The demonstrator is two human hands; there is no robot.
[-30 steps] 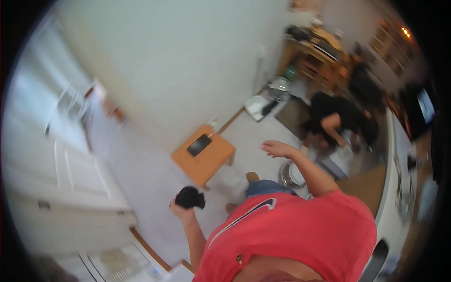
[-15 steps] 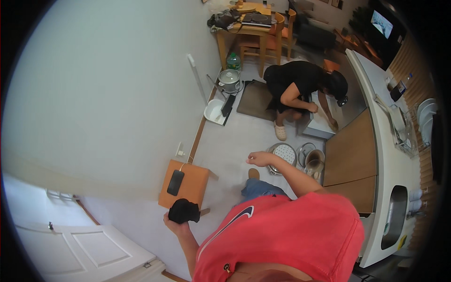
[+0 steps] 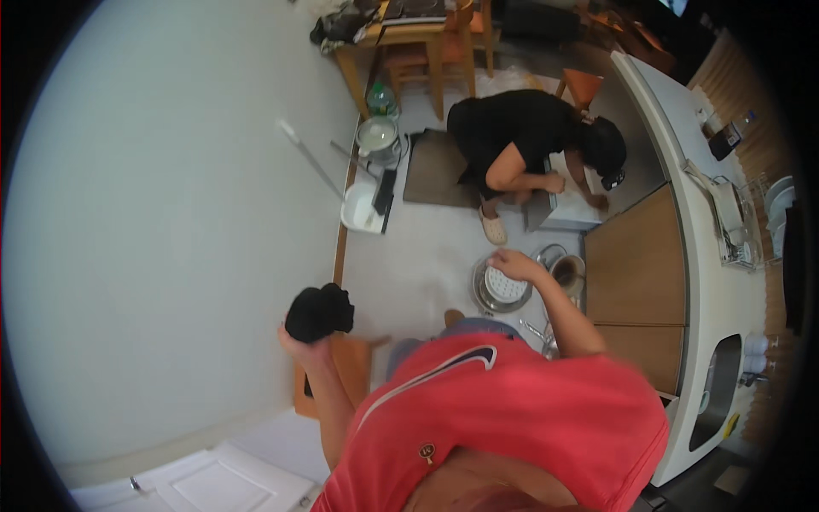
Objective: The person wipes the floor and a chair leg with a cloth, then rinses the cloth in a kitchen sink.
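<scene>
Blk cloth-like bundle [image 3: 317, 313], crumpled, held in L grip [image 3: 299, 346].

No readable words, numbers or signs. Marks noted: red shirt [image 3: 546, 410], lower middle of frame, bears a long curved emblem [image 3: 467, 367], dark with pale outline, and below it a small round mark [image 3: 427, 451], detail too fine to resolve. Dark-labelled bottle [image 3: 727, 142], upper right: label illegible. Screen [image 3: 674, 5], cut by top edge at upper right: a bright patch, content indistinct.

Black bundle [image 3: 317, 314]; red shirt [image 3: 529, 397]; dotted white disc [image 3: 506, 288].
</scene>
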